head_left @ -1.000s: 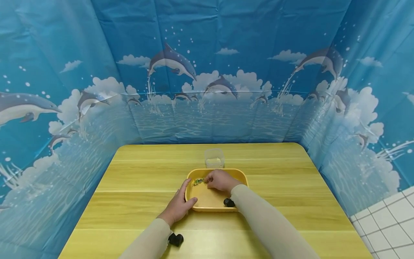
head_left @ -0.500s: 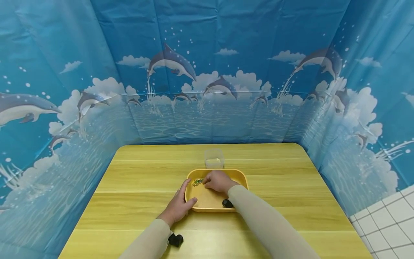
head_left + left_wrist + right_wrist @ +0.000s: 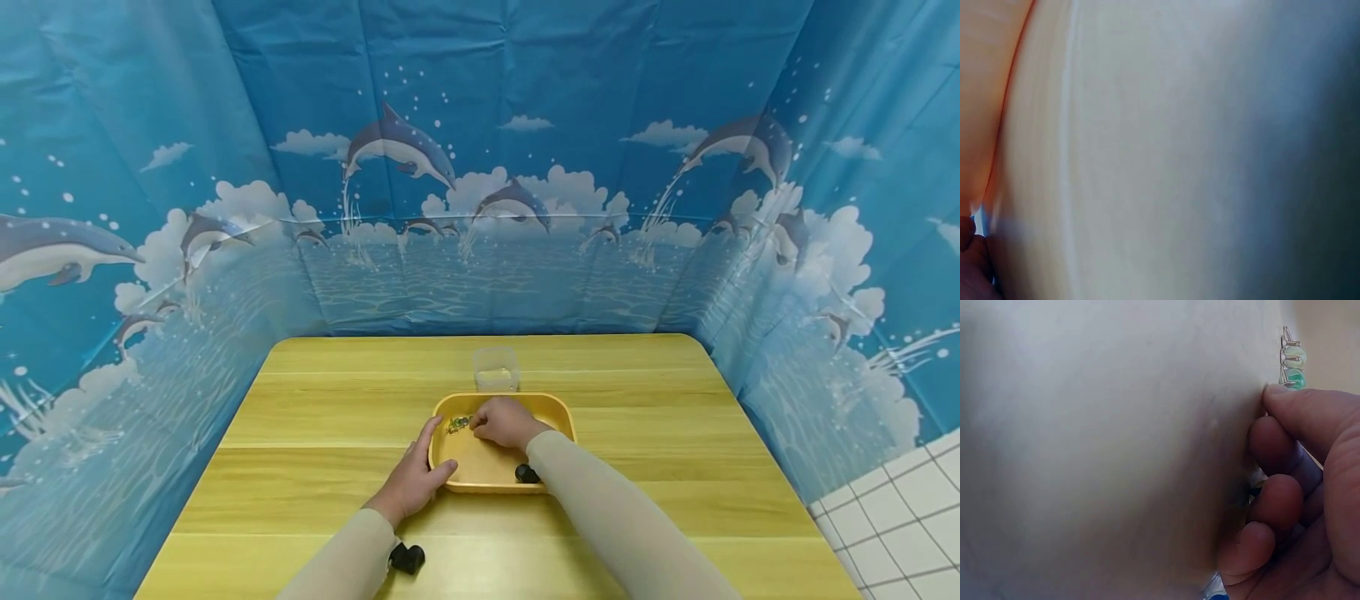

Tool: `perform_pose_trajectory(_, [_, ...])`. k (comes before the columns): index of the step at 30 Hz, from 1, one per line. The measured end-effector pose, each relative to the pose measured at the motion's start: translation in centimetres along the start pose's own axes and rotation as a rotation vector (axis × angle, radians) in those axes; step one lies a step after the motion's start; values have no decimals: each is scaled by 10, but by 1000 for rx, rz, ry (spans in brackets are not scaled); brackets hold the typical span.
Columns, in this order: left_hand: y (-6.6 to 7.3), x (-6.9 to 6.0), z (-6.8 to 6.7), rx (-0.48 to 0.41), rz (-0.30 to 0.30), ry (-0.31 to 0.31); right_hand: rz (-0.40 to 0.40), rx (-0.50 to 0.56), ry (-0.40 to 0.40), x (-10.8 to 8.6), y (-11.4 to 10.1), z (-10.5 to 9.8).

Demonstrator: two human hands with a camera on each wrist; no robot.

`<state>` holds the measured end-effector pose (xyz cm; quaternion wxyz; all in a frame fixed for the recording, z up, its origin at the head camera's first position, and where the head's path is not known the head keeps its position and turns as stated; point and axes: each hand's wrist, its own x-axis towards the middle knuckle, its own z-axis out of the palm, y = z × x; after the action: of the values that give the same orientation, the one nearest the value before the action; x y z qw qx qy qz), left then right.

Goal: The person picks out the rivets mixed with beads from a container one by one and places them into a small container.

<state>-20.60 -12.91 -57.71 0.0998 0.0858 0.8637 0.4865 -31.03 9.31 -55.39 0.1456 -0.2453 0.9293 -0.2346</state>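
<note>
A yellow tray holds a small strand of beads with metal bits near its back left corner. My left hand grips the tray's left side, thumb over the rim. Inside the tray, my right hand has its fingertips at the strand's right end. Up close in the right wrist view, the right hand pinches with thumb and curled fingers beside pale and green beads; blue bits show below and between the fingers. What lies between the fingertips is mostly hidden.
A clear, square plastic container stands just behind the tray. Black wrist devices show at both sleeves. The wooden table is enclosed by a blue dolphin-print curtain. The left wrist view is mostly blurred.
My right hand has shifted slightly left inside the tray, toward the beads. The left hand has kept its hold on the tray, and the strand lies about where it was.
</note>
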Motion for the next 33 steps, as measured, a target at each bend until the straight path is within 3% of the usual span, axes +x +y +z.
perform_pose_trajectory(9, [3, -1, 0, -2, -1, 2, 10, 3, 9, 0, 0, 0])
perform_pose_trajectory(18, [9, -9, 9, -48, -34, 59, 50, 20, 4, -1, -2, 1])
perform_pose_trajectory(25, [17, -18, 13, -146, -59, 18, 60, 21, -2, -2, -5, -2])
perform_pose_trajectory(33, [15, -18, 14, -254, -32, -6, 67, 31, 1, -2, -4, 0])
